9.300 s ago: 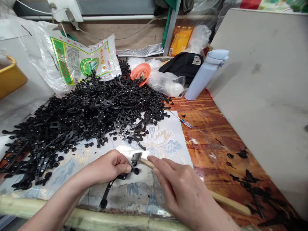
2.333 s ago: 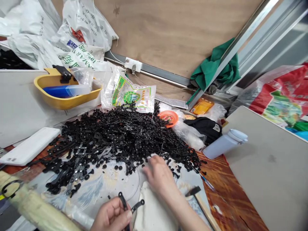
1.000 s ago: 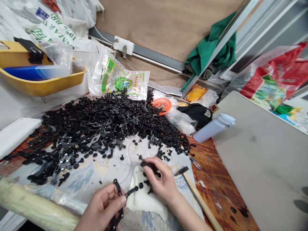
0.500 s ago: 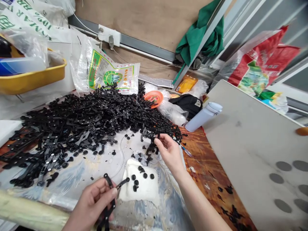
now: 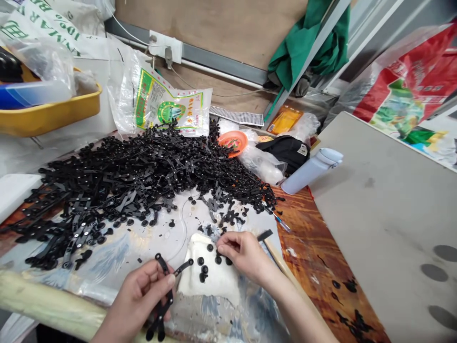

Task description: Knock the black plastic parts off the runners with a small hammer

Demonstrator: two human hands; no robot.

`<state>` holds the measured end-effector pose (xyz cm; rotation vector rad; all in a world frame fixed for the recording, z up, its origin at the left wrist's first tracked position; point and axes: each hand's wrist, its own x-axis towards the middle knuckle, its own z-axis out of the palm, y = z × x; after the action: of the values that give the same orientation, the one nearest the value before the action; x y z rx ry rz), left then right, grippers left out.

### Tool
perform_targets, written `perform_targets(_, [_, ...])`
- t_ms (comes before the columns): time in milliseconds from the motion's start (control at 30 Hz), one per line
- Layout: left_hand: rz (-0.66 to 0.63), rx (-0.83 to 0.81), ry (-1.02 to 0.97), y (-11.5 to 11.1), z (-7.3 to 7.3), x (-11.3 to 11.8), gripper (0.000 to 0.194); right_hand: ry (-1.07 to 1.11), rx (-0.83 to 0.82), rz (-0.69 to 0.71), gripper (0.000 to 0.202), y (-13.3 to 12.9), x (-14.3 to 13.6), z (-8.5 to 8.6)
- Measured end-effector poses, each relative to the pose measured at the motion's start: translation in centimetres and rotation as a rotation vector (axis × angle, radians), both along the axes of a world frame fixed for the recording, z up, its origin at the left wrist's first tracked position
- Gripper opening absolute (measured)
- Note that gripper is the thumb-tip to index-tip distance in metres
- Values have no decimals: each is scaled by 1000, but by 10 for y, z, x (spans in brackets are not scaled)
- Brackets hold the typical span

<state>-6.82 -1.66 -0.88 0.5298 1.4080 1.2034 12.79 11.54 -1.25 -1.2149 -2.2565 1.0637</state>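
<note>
My left hand is closed around a black hinged linkage of flat strips with round ends, which stick out above and below the fingers. At the upper edge of a folded white cloth, my right hand has thumb and forefinger pinched together. Whatever lies between those fingertips is too small to make out. Several small round black caps rest on the cloth, some right below the fingertips. What looks like a hammer, with a pale wooden handle, lies beside the right forearm, partly covered by it.
A large heap of black linkage parts spreads across the table's far side. Behind it are a printed plastic bag and an orange dish. A pale blue bottle leans at right, near a pen. A yellow bin sits at left.
My right hand has come back from the near edge of the heap to the cloth, uncovering the hammer-like tool. My left hand still holds the linkage. The view has shifted slightly.
</note>
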Motion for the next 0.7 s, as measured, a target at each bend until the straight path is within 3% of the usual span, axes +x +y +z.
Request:
perform_targets(167, [-37,6,3,-1,-4,-2,30,-17,28,13,12,2,1,2])
perform_targets(300, [-31,18,16,-1,-4,-2,28,-4,124,-15,12,-14,-2,21])
perform_targets(433, [-33,13,4,-1,-6,-3,28,-12,247,195,11,-44,-6,36])
perform_targets(500, [-37,16,13,-1,-7,-3,27,-83,394,246,13,-58,-11,31])
perform_targets(600, [-21,29,24,-1,-6,-1,26,-155,620,194,22,-75,-19,14])
perform_targets(700, [-4,29,16,-1,-4,0,27,-90,644,154,23,-83,-18,2])
